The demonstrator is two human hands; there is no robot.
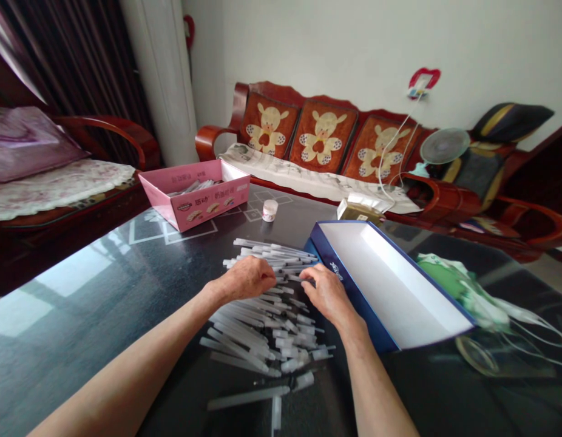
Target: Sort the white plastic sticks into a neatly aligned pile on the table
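Many slim, translucent white plastic tubes [242, 346] lie in a loose heap on the dark glossy table, several with short wider caps [290, 352] at their right ends. Over the upper part of the heap is my left hand [250, 279], its fingers curled and pressed together; whatever they pinch is hidden. Facing it from the right, my right hand [329, 294] has thumb and fingers bent toward each other beside the thin tube tips, and I cannot make out what is between them. Its wrist passes by the near wall of a blue box [390, 285] with a white inside.
A pink box [203, 212] holding similar tubes stands at the back left. Near it is a small white jar [270, 210]. A tissue box [360, 209] sits behind the blue box. Right of that lie a green-and-white bag [463, 285] and white cables. A wooden sofa [303, 100] stands beyond the table.
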